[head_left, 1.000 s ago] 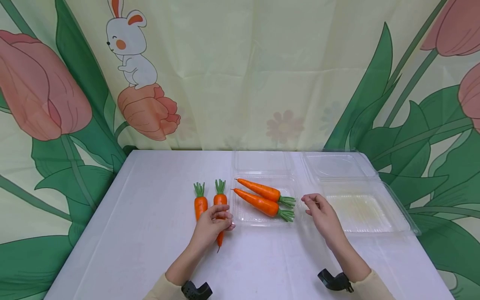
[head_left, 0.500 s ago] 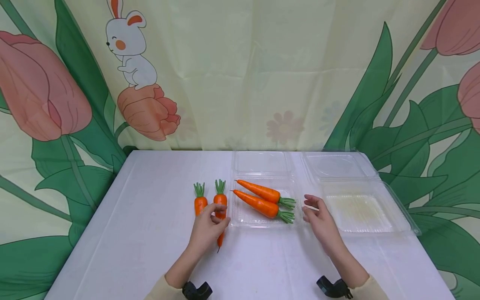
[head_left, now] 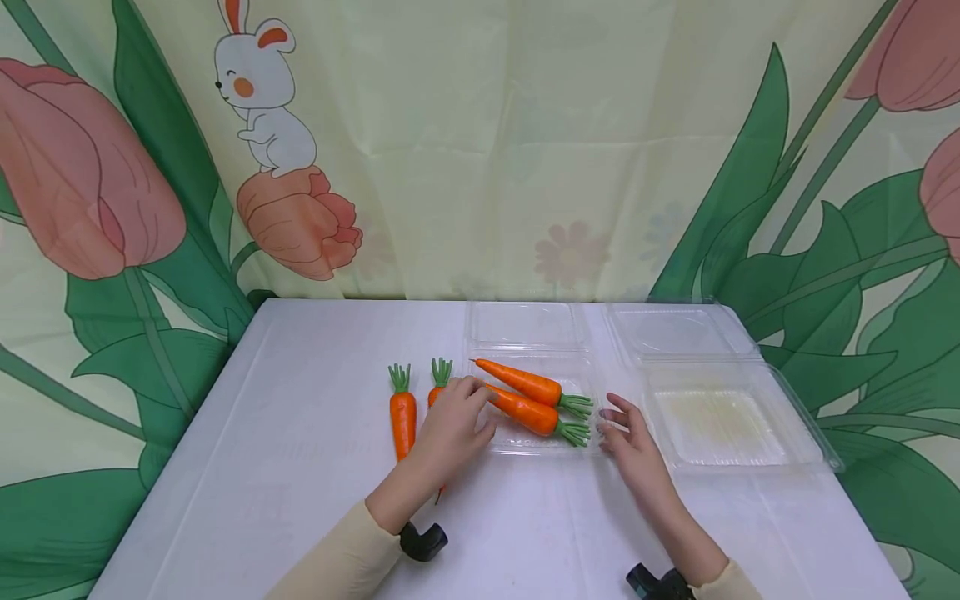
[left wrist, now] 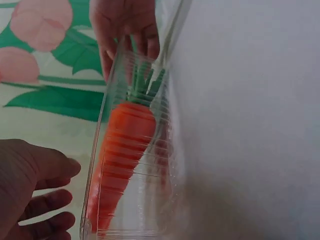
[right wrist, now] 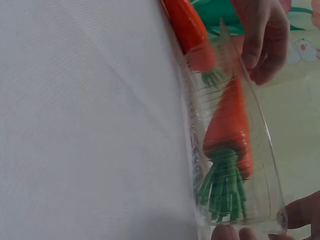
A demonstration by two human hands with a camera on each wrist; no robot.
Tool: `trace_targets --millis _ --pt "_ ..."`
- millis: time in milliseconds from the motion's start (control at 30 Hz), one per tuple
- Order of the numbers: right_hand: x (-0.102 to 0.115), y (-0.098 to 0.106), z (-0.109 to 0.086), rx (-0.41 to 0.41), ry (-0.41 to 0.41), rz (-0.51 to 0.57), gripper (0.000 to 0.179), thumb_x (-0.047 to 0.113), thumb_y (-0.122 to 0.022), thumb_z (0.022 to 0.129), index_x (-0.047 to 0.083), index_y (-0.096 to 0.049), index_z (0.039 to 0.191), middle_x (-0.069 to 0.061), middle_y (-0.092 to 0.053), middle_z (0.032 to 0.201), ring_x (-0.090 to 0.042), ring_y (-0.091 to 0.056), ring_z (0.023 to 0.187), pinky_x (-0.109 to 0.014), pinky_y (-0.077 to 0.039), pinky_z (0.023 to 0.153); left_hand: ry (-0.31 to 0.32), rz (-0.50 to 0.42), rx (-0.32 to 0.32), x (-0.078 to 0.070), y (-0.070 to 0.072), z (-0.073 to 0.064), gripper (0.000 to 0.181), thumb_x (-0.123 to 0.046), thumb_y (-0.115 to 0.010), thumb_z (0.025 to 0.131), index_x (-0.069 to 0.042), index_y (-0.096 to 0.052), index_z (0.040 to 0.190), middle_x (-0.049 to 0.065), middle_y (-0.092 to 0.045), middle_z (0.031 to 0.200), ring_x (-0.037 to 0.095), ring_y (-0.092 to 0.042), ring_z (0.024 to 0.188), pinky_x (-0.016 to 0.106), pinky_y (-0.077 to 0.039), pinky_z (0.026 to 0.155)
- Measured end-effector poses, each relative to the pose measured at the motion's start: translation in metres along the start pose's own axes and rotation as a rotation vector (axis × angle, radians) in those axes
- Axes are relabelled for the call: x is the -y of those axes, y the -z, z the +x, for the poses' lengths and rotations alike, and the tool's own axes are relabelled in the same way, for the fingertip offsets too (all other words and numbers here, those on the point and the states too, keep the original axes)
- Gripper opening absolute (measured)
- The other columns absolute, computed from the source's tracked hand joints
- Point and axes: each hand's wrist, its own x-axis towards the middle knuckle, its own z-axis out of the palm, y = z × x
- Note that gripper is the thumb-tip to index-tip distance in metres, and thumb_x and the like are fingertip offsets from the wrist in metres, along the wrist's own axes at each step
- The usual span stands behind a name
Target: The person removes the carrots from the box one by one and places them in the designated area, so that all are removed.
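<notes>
Two orange carrots, the upper carrot and the lower carrot, lie side by side in a transparent plastic box, green stems to the right. Over the box's left edge is my left hand, fingers loosely bent and overlapping the lower carrot's tip. In the left wrist view that left hand shows spread, unheld fingers beside the box wall. My right hand is at the box's right edge, its fingertips right at the corner rim in the right wrist view.
Left of the box, one carrot lies on the white table; another carrot is partly hidden behind my left hand. A second transparent box with its lid folded back stands on the right. A printed curtain hangs behind.
My left hand has moved right and up from the carrot on the table to the box's left edge. My right hand has shifted slightly left, to the box's right edge.
</notes>
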Motion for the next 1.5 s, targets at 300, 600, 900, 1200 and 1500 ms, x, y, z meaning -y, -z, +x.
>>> trace_targets --millis 300,600,900,1200,1500 --pt "-0.010 -0.003 -0.003 0.054 -0.034 0.103 0.055 0.020 -0.031 0.113 0.018 -0.012 0.165 -0.020 -0.029 0.163 -0.036 -0.038 0.147 -0.020 -0.046 0.104 -0.207 0.080 0.178 -0.005 -0.007 0.027 0.029 -0.020 -0.077 0.093 -0.018 -0.072 0.121 -0.001 -0.067 0.116 0.021 -0.059 0.115 0.038 -0.049 0.100" --pt "-0.014 -0.007 -0.005 0.060 0.011 0.182 0.054 0.019 -0.028 0.114 0.015 -0.009 0.164 -0.022 -0.024 0.166 -0.042 -0.031 0.152 -0.044 -0.039 0.119 -0.310 0.239 0.213 -0.011 -0.018 0.040 0.026 -0.025 -0.078 0.093 -0.020 -0.071 0.118 -0.002 -0.067 0.120 0.021 -0.060 0.119 0.038 -0.049 0.103" --pt "-0.010 -0.001 -0.004 0.099 -0.083 0.292 0.054 0.019 -0.031 0.113 0.008 -0.013 0.163 -0.018 -0.023 0.168 -0.030 -0.032 0.149 -0.015 -0.047 0.098 -0.374 0.353 0.254 -0.017 -0.028 0.044 0.030 -0.022 -0.076 0.095 -0.027 -0.070 0.124 -0.005 -0.067 0.118 0.017 -0.061 0.114 0.036 -0.048 0.103" --pt "-0.009 0.005 -0.002 0.134 -0.119 0.342 0.055 0.016 -0.033 0.112 0.002 -0.014 0.162 -0.018 -0.022 0.168 -0.030 -0.030 0.151 -0.016 -0.050 0.094 -0.374 0.371 0.249 -0.018 -0.030 0.043 0.030 -0.022 -0.075 0.096 -0.028 -0.070 0.124 -0.005 -0.066 0.117 0.017 -0.061 0.113 0.036 -0.048 0.100" --pt "-0.006 0.004 -0.002 0.136 -0.142 0.361 0.054 0.019 -0.032 0.113 0.002 -0.014 0.161 -0.016 -0.022 0.168 -0.030 -0.028 0.154 -0.022 -0.048 0.101 -0.383 0.377 0.269 -0.018 -0.028 0.043 0.035 -0.019 -0.072 0.098 -0.031 -0.069 0.131 -0.004 -0.066 0.121 0.017 -0.060 0.115 0.036 -0.047 0.101"
